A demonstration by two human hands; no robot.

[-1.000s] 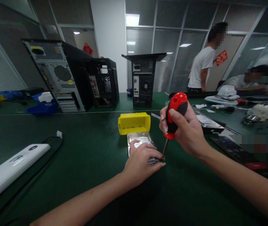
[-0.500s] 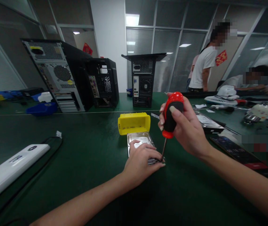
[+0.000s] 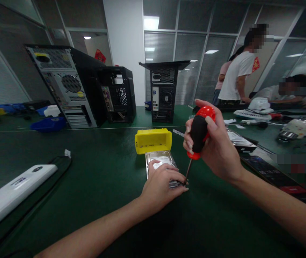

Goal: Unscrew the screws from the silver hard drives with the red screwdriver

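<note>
A silver hard drive [image 3: 153, 156] with a white label lies flat on the green table [image 3: 99, 172]. My left hand [image 3: 162, 181] rests over its near part and grips it, fingers curled towards the right edge. In my right hand [image 3: 217, 143] is a screwdriver [image 3: 200, 132] with a fat red and black handle. Its shaft slants down, and the tip meets the drive's near right corner beside my left fingertips. What the tip touches is too small to make out. Just behind the drive stands a yellow bin [image 3: 153, 141] with small dark bits inside.
Three computer cases stand at the back: a large one [image 3: 69, 86], a smaller open one [image 3: 120, 95] and another [image 3: 163, 93]. A white power strip [image 3: 15, 197] lies left. To the right are another hard drive [image 3: 240, 141] and a phone [image 3: 273, 175]. Several people are beyond the table.
My right hand and the screwdriver handle have shifted slightly right and the fingers have loosened around the handle. My left hand and the hard drive stay put. A standing person has moved right.
</note>
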